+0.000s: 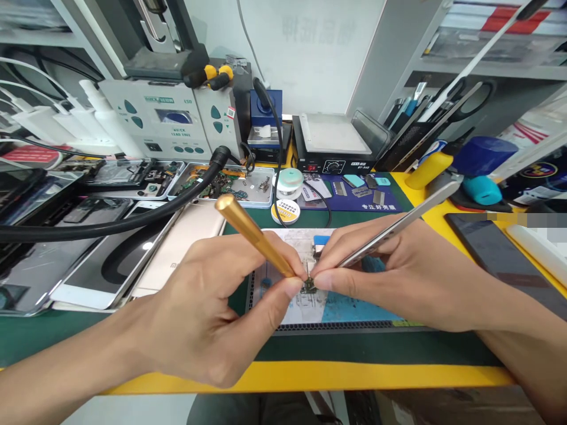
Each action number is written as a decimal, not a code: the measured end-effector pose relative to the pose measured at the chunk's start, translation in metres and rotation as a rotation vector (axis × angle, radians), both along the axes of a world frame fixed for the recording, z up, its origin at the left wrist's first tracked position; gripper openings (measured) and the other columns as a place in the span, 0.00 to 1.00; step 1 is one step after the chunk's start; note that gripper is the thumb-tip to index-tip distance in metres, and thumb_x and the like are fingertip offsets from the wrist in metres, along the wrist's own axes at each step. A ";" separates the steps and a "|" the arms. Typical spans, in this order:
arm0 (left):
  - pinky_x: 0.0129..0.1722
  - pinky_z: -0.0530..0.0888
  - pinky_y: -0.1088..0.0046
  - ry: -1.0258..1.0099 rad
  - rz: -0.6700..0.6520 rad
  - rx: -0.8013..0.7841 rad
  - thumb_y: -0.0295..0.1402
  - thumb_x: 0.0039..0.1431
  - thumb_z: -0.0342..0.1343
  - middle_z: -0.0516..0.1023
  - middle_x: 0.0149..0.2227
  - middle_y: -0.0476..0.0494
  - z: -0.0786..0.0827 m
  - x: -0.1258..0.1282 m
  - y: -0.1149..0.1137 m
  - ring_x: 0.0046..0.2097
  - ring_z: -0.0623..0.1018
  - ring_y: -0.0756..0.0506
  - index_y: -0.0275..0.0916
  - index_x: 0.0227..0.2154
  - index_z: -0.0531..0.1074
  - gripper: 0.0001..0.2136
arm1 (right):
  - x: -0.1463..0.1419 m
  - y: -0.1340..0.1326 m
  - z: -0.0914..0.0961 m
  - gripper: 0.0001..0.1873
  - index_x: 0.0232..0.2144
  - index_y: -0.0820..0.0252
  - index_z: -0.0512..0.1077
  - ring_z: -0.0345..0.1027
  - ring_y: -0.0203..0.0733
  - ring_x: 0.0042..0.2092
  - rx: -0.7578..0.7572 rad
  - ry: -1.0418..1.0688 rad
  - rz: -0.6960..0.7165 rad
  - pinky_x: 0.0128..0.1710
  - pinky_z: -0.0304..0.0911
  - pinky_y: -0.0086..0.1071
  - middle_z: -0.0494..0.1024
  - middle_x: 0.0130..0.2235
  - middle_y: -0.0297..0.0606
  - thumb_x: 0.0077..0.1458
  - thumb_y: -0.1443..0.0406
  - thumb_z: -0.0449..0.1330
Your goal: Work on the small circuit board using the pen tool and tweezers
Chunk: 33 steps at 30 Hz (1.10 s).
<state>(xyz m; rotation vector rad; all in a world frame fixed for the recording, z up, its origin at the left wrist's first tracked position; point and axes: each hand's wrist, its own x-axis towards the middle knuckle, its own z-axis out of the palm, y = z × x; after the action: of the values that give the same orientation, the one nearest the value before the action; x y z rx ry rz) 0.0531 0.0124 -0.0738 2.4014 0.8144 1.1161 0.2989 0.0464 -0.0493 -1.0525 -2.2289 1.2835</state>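
Observation:
My left hand (221,289) is closed round a gold pen-shaped metal tool (252,233), whose thick end points up and towards me. In my right hand (398,277) lies a pair of silver tweezers (398,224), its back end sticking up to the right. The fingertips of both hands meet at a small dark circuit board piece (309,286) and appear to touch it. Fingers hide the working tips of both tools. Beneath them lies a repair mat (354,310) with a blue and white printed surface.
Behind my hands stand a soldering station (163,127) and a heating plate (336,136). A thick black hose (186,206) crosses the left side above phones (106,260) and a parts tray (261,195). To the right are a yellow bottle (429,168) and a dark phone (500,254).

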 end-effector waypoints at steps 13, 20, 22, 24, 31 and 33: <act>0.40 0.78 0.82 0.011 0.001 -0.016 0.23 0.64 0.58 0.81 0.38 0.50 0.004 -0.001 -0.002 0.39 0.80 0.56 0.34 0.43 0.76 0.06 | 0.002 0.001 0.003 0.14 0.33 0.62 0.82 0.70 0.31 0.33 -0.043 -0.027 0.015 0.30 0.64 0.23 0.79 0.34 0.35 0.65 0.58 0.64; 0.38 0.78 0.78 0.022 0.032 -0.023 0.23 0.64 0.58 0.82 0.38 0.50 0.002 0.000 -0.003 0.38 0.81 0.54 0.36 0.43 0.75 0.07 | 0.001 -0.001 0.005 0.12 0.32 0.63 0.81 0.70 0.32 0.33 -0.047 -0.013 0.009 0.29 0.64 0.23 0.79 0.33 0.36 0.64 0.60 0.64; 0.36 0.77 0.77 0.019 0.028 -0.027 0.24 0.65 0.58 0.82 0.37 0.49 0.002 0.001 -0.003 0.37 0.81 0.53 0.36 0.43 0.75 0.06 | 0.000 -0.001 0.005 0.11 0.33 0.62 0.82 0.70 0.31 0.33 -0.055 0.006 0.001 0.29 0.64 0.22 0.78 0.32 0.35 0.63 0.61 0.65; 0.35 0.77 0.77 0.024 0.025 -0.020 0.24 0.65 0.58 0.82 0.37 0.49 0.002 0.001 -0.003 0.36 0.81 0.53 0.36 0.42 0.74 0.05 | -0.001 -0.001 0.005 0.09 0.32 0.62 0.82 0.70 0.32 0.33 -0.050 0.014 -0.006 0.29 0.65 0.22 0.78 0.32 0.35 0.62 0.63 0.65; 0.36 0.76 0.77 0.019 0.033 -0.004 0.24 0.64 0.57 0.82 0.36 0.48 0.004 0.001 -0.003 0.37 0.81 0.53 0.34 0.41 0.75 0.05 | -0.002 -0.005 0.003 0.12 0.33 0.63 0.83 0.72 0.33 0.34 0.009 0.022 0.015 0.30 0.65 0.24 0.79 0.33 0.36 0.65 0.61 0.64; 0.37 0.77 0.77 0.013 0.026 -0.015 0.24 0.65 0.57 0.82 0.36 0.47 0.004 0.001 -0.002 0.37 0.81 0.52 0.33 0.41 0.76 0.05 | -0.001 -0.006 0.003 0.12 0.33 0.62 0.83 0.73 0.33 0.34 0.025 0.008 0.017 0.30 0.66 0.25 0.80 0.34 0.36 0.65 0.61 0.63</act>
<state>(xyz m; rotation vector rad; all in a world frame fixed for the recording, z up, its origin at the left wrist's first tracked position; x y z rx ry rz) 0.0540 0.0100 -0.0695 2.3948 0.8574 1.1004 0.2976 0.0403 -0.0460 -1.0200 -2.2472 1.2617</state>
